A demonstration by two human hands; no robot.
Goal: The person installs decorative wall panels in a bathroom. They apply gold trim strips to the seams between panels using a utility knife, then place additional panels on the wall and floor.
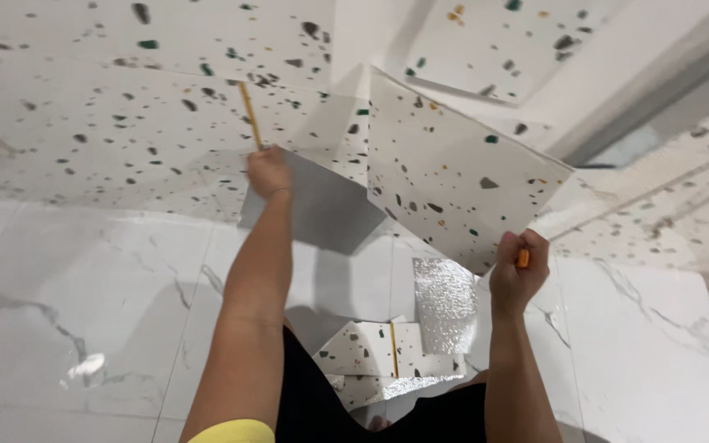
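Speckled sheet [453, 176] curls up between the hands, hiding the wall behind it. Left hand [267, 171] pinches its grey backing [322, 209] beside a yellow pencil [249, 113]. Right hand [517, 271] is fisted around an orange tool [523, 258], mostly hidden. Offcuts [387, 349] lie below on the marble floor [84, 287].

Held sheet: white terrazzo-print vinyl sheet with dark, green and orange flecks [453, 176], smooth and matt on its face.
Sheet backing: plain grey backing layer [322, 209], dull, paper-like.
Offcut underside: silver foil-backed scrap [445, 303], crinkled and shiny.
Floor: white marble-look floor tiles with grey veins [75, 312], glossy, catching reflections.
Tool: small orange plastic-looking handle [523, 258].
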